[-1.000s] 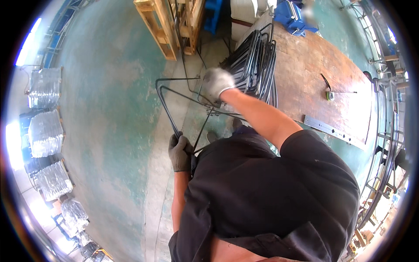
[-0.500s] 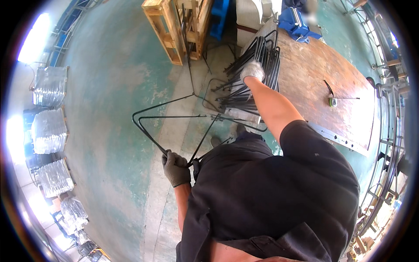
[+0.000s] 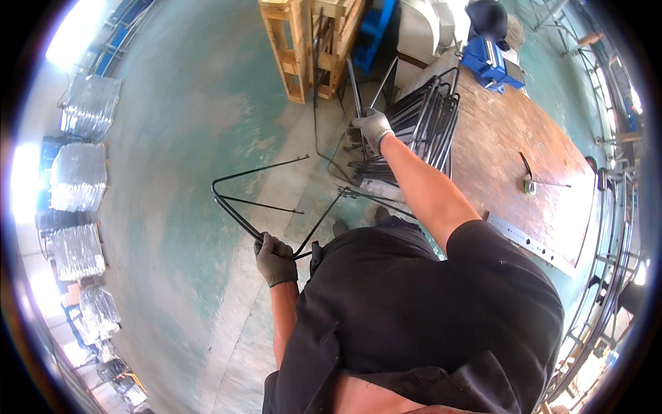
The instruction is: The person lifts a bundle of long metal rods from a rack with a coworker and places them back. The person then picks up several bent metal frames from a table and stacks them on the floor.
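My left hand [image 3: 276,261], in a grey glove, is closed around bent black metal rods [image 3: 238,219] at my left side. They open out in a V over the floor, with thin ends pointing right. My right hand [image 3: 373,128], in a lighter glove, reaches far forward, fingers wrapped round another black metal rod [image 3: 356,86]. That rod slants up and away beside a stack of bent black rods [image 3: 436,124] on the table's left edge. My fingers partly hide where it is gripped.
A wooden table [image 3: 510,131] stands to the right, bearing a blue vise [image 3: 484,62], a tape measure [image 3: 529,187] and a perforated metal strip [image 3: 527,238]. Ahead is an upright wooden pallet [image 3: 294,55] with a rod leaning on it. Wrapped bundles [image 3: 79,176] line the far left.
My right hand has moved left off the top of the stack and now grips a rod lifted at its left side. My left hand keeps its hold, nearly unmoved.
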The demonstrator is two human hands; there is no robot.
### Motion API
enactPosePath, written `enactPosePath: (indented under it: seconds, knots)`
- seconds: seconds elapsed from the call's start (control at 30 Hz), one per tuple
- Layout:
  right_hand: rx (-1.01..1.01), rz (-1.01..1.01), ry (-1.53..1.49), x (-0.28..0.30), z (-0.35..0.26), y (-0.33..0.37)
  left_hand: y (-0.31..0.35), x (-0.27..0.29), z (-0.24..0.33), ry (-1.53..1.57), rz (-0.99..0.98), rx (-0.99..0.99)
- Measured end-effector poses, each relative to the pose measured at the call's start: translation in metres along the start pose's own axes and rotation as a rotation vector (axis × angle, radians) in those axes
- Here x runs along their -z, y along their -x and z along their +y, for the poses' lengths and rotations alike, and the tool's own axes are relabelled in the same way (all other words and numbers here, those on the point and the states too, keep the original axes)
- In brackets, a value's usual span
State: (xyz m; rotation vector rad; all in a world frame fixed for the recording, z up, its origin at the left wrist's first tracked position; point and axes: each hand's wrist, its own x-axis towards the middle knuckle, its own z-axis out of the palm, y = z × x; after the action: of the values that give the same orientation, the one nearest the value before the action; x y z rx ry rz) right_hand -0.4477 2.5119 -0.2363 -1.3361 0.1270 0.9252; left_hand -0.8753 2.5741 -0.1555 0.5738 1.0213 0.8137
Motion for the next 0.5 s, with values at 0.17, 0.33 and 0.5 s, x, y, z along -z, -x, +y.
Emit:
enactPosePath:
  seconds: [0.17,0.33,0.5]
  knots:
    - [0.193,-0.35,-0.307,-0.072,-0.072,0.058,-0.001,0.008,0.003,0.017,0.067,0.001]
    - [0.183,-0.377,-0.136,-0.086,-0.097,0.154,0.005,0.024,0.002,0.029,0.127,-0.02]
    - [0.211,0.211,-0.409,-0.008,-0.082,0.124,0.013,0.036,0.001,0.087,0.153,-0.003]
